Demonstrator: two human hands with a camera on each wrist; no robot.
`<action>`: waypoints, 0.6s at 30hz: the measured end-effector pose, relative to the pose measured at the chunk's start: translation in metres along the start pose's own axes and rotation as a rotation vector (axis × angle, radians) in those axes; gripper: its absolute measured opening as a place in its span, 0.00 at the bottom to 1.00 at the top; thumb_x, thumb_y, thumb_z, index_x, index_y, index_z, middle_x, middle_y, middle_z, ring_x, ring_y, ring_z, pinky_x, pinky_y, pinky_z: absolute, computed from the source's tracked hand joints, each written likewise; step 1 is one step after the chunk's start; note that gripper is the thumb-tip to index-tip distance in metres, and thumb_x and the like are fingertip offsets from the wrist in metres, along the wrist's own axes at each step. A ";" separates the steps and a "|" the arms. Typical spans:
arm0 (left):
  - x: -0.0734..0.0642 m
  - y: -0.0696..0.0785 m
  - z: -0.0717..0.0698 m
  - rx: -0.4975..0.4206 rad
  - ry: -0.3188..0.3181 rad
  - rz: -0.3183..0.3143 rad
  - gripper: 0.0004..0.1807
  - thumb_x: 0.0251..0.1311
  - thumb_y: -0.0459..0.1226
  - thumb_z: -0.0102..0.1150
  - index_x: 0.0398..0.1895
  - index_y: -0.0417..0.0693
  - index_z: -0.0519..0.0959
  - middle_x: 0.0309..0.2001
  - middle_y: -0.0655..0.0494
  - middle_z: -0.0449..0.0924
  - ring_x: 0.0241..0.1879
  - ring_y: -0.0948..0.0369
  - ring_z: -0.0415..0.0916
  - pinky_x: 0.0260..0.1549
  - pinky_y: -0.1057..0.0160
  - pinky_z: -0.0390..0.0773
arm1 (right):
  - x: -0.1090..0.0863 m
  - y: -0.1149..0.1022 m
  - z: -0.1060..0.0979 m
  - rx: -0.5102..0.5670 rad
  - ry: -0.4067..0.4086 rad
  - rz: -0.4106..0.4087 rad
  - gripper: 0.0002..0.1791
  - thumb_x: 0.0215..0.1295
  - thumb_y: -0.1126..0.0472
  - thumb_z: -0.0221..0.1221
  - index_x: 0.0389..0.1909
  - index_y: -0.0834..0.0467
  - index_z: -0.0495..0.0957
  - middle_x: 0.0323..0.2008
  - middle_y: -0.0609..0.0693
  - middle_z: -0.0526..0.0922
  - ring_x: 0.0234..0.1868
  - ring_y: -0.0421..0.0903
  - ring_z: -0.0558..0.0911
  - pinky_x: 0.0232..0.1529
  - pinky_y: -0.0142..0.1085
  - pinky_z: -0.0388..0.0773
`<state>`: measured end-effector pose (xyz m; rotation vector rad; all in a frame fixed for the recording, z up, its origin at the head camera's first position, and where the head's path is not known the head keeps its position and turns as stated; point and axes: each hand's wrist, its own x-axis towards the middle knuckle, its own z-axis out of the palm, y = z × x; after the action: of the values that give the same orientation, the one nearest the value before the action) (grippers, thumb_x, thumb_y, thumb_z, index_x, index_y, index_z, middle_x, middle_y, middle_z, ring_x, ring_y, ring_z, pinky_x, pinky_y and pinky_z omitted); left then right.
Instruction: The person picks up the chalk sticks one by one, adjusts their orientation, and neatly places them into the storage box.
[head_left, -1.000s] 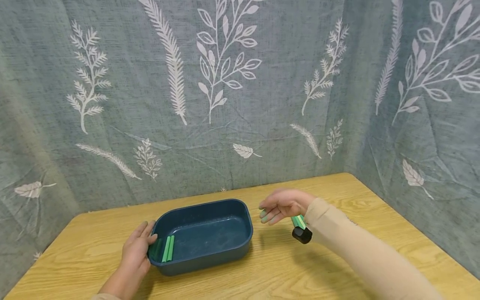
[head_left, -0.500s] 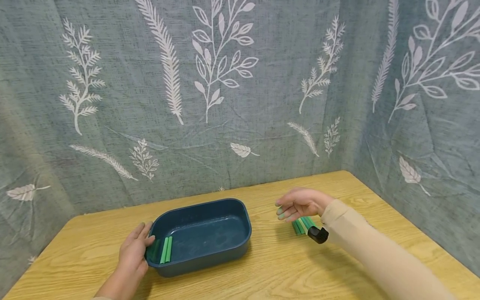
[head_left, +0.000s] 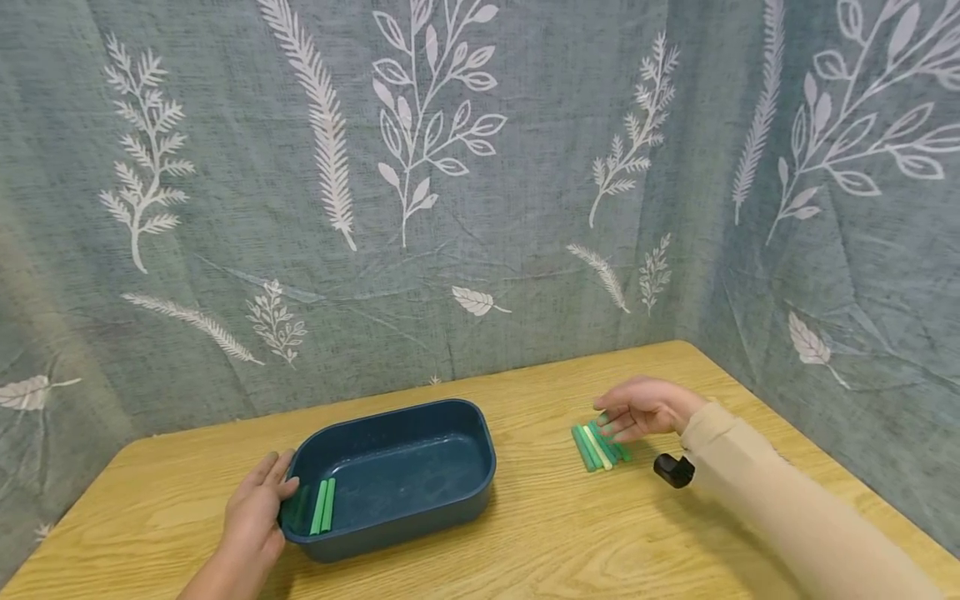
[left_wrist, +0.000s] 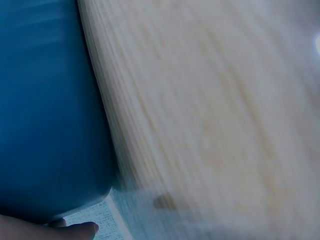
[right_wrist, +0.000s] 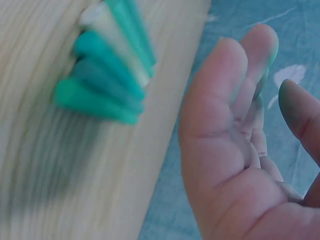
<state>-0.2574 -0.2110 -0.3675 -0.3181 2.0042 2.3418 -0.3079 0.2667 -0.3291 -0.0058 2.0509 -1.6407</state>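
Note:
My left hand (head_left: 253, 508) rests against the left end of a dark blue rectangular tub (head_left: 480, 493), its fingers straight along the outer wall and the thumb at the rim. Two green chalk sticks (head_left: 322, 506) lie side by side inside, at that end. To the right of the tub, my right hand (head_left: 643, 408) hovers beside a small group of chalk sticks (head_left: 585, 448), several green and one pale yellow. It holds nothing; its fingers are loosely bent, and green dust marks the fingertips (right_wrist: 287, 92) in the right wrist view.
A wooden table (head_left: 525, 542) carries everything. Behind and to the right hangs a grey-green curtain (head_left: 525, 333) with white leaf patterns, close along the table's edges. A small black device (head_left: 673, 471) sits at my right wrist.
My right hand has moved rightward, away from the tub, uncovering the group of chalk sticks on the table. The left hand stays at the tub, while the head view has shifted slightly.

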 end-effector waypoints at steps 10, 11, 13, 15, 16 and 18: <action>0.003 0.001 0.003 -0.012 -0.015 -0.003 0.38 0.73 0.24 0.30 0.73 0.47 0.22 0.75 0.54 0.25 0.73 0.53 0.21 0.71 0.57 0.41 | 0.005 0.018 -0.021 -0.011 0.087 0.053 0.11 0.73 0.62 0.51 0.47 0.66 0.69 0.25 0.47 0.79 0.25 0.39 0.79 0.29 0.29 0.78; 0.003 0.001 0.003 -0.012 -0.018 -0.006 0.38 0.73 0.24 0.30 0.73 0.48 0.21 0.75 0.55 0.25 0.73 0.54 0.21 0.71 0.57 0.40 | 0.007 0.021 -0.023 -0.017 0.096 0.065 0.10 0.73 0.62 0.51 0.47 0.66 0.70 0.25 0.47 0.79 0.25 0.39 0.79 0.28 0.29 0.77; 0.003 0.000 0.002 -0.010 -0.019 -0.008 0.38 0.73 0.24 0.30 0.73 0.48 0.21 0.75 0.55 0.26 0.73 0.54 0.22 0.71 0.58 0.40 | 0.011 0.025 -0.024 -0.027 0.123 0.090 0.09 0.72 0.62 0.52 0.44 0.65 0.71 0.25 0.48 0.79 0.24 0.39 0.79 0.28 0.30 0.77; 0.002 0.000 0.001 -0.002 -0.018 -0.011 0.37 0.73 0.24 0.29 0.73 0.48 0.21 0.75 0.55 0.26 0.73 0.54 0.22 0.70 0.58 0.41 | 0.015 0.028 -0.025 -0.035 0.144 0.112 0.08 0.72 0.62 0.53 0.43 0.64 0.73 0.26 0.48 0.79 0.25 0.40 0.79 0.29 0.31 0.78; 0.002 0.000 0.000 0.004 -0.019 -0.011 0.37 0.73 0.24 0.29 0.73 0.48 0.21 0.75 0.55 0.25 0.73 0.54 0.22 0.70 0.58 0.41 | 0.016 0.029 -0.024 -0.040 0.151 0.121 0.08 0.71 0.62 0.53 0.43 0.64 0.73 0.26 0.49 0.79 0.26 0.40 0.79 0.30 0.31 0.78; 0.003 0.001 -0.002 0.011 -0.023 -0.009 0.37 0.73 0.25 0.29 0.72 0.48 0.21 0.75 0.54 0.24 0.73 0.54 0.22 0.71 0.58 0.40 | 0.020 0.030 -0.025 -0.047 0.170 0.134 0.07 0.71 0.62 0.54 0.41 0.63 0.75 0.27 0.49 0.79 0.26 0.41 0.79 0.31 0.33 0.79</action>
<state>-0.2598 -0.2135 -0.3678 -0.2973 2.0005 2.3169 -0.3254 0.2910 -0.3605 0.2576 2.1647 -1.5572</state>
